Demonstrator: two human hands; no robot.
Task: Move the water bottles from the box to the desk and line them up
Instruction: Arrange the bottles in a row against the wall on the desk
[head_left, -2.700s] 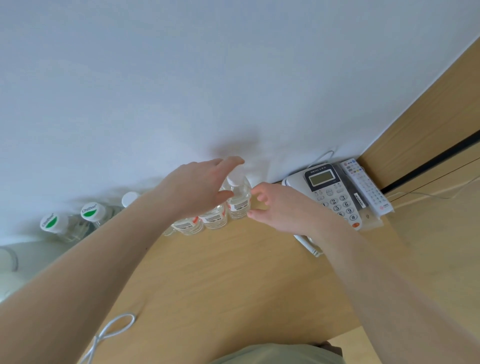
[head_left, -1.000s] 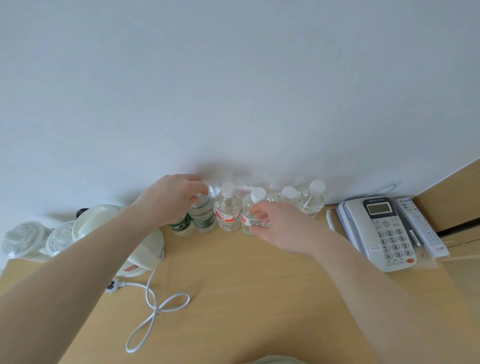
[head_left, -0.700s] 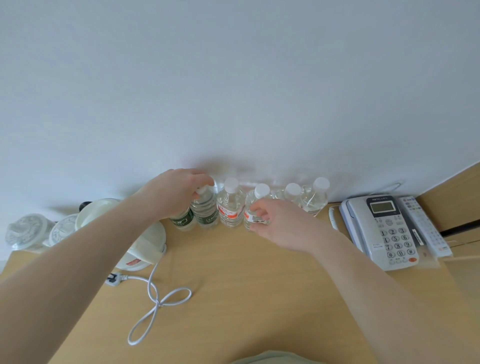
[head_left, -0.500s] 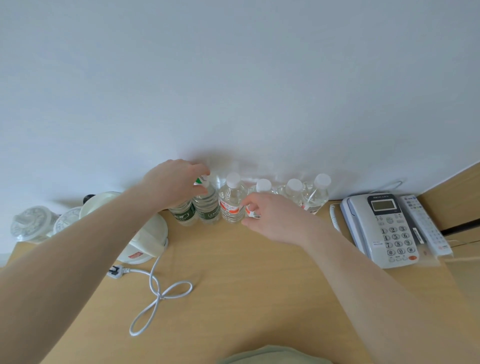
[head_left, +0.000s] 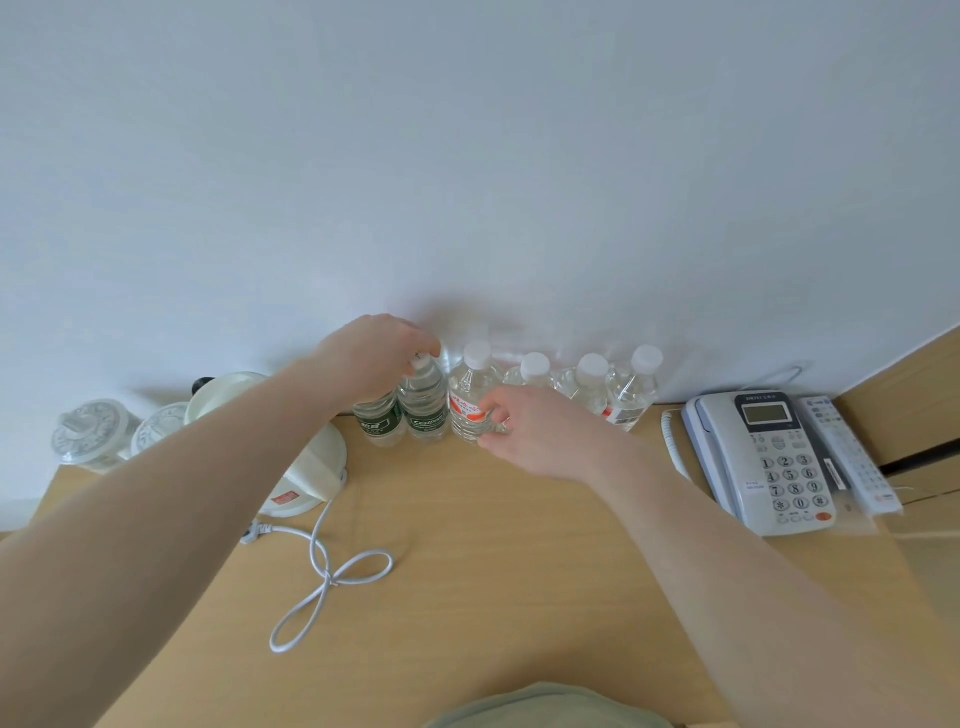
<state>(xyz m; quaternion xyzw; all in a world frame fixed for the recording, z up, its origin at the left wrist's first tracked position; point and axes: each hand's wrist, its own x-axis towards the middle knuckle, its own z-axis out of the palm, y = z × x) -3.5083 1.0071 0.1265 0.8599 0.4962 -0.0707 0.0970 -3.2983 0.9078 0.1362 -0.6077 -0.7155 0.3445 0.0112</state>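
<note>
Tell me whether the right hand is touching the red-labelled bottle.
Touching: the head view shows the right hand pinching the red-labelled bottle low on its side.

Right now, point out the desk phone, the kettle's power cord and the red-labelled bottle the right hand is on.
desk phone (head_left: 779, 467), head view, keypad.
power cord (head_left: 332, 577), head view, crossing of its loop.
red-labelled bottle (head_left: 466, 387), head view, clear shoulder above the label.

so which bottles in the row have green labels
The two at the left end: one mostly under the left hand, and its neighbour whose cap that hand grips. The others carry red-and-white labels.
</note>
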